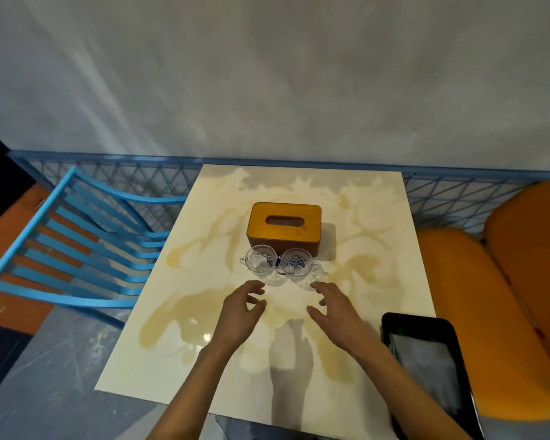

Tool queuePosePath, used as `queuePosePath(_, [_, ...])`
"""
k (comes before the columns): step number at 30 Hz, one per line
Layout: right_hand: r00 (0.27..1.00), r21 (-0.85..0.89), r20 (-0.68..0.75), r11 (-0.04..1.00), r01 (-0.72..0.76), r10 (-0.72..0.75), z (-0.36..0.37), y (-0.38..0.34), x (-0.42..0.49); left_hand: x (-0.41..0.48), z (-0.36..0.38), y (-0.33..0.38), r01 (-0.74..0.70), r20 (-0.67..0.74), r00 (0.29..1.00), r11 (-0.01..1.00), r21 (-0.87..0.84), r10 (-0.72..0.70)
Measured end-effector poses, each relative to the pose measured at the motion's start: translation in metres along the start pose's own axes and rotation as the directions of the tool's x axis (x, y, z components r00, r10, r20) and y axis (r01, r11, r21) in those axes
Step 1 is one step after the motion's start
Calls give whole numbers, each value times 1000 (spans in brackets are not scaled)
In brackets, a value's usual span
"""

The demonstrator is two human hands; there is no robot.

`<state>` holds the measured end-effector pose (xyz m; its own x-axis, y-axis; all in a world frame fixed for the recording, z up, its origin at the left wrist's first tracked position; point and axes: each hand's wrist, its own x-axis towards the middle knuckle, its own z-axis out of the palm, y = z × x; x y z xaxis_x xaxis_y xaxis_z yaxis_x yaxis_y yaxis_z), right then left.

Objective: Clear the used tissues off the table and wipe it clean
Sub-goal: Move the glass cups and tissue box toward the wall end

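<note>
A pale grey wall [267,74] fills the top of the view, with a blue mesh rail [140,176] along its foot. Below it the cream, yellow-veined bench [378,249] takes the middle. Its surface is glossy and catches a light near 7 o'clock. An orange sofa [489,296] sits at 3 o'clock and a blue slatted chair [86,249] at 9 o'clock, both drawn up to the edges.

A black bin [419,322] stands at 5 o'clock against the bench corner, probably put within reach for the rubbish. Something pale grey lies inside; what it is cannot be told. No used tissues show anywhere on the bench.

The wooden tissue box [283,227] sits toward 12 o'clock. Its slot faces up and no tissue pokes out of it.

The left hand [240,309] and right hand [337,309] hover over the middle, fingers spread and loosely curved, each holding nothing. They aim at the left glass cup [261,260] and right glass cup [297,262], which stand side by side just in front of the box. The hands look set to shift the cups so the surface beneath can be wiped.
</note>
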<state>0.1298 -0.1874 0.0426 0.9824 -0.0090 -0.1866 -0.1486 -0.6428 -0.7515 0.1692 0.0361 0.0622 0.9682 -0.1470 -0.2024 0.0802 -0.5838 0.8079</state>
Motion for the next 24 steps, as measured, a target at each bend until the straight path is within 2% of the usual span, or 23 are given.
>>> queuePosePath(8, [997,-77,28,995,-71,73,-9,20,63,50,24,9,85,75,994,996,-6,-84])
queuePosePath(11, [992,-82,38,990,-115,119,-8,21,85,70,35,4,193,147,973,977,-85,-179])
queuePosePath(14, [986,-92,50,983,-157,162,-7,18,104,83,45,0,352,211,928,911,-214,-309])
queuePosePath(16, [980,-106,48,977,-186,192,-7,18,114,89,52,0,395,222,912,881,-259,-344])
queuePosePath(24, [944,-62,50,945,-322,325,2,27,135,108,66,1,403,295,900,869,-288,-320])
